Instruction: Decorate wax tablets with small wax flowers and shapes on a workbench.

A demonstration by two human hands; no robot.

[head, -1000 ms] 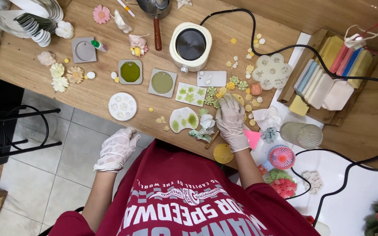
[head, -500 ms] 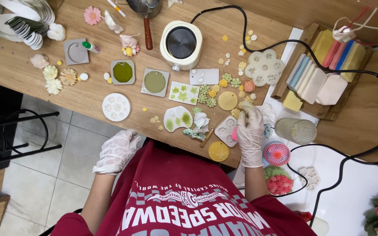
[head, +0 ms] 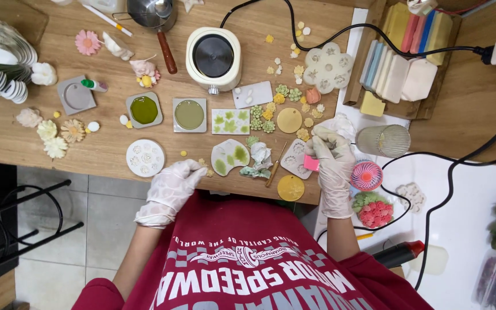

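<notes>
The right hand (head: pixel 333 163), gloved, pinches a small pink wax piece (head: pixel 311 163) at the near edge of the worktop (head: pixel 104 152), just over a white silicone mould (head: pixel 294 158). The left hand (head: pixel 173 186) rests at the worktop edge, loosely curled and holding nothing. Step in hand, by my judgement: handling the pink piece at the mould. A yellow wax disc (head: pixel 290 188) lies at 7 o'clock of the right hand. The next move calls for a steady fingertip grip.

Bare wood (head: pixel 99 152) left of the round white mould (head: pixel 144 157) offers passage; moulds, wax flowers (head: pixel 271 109), hot plate (head: pixel 213 57) and cable (head: pixel 431 155) crowd the centre and right.
</notes>
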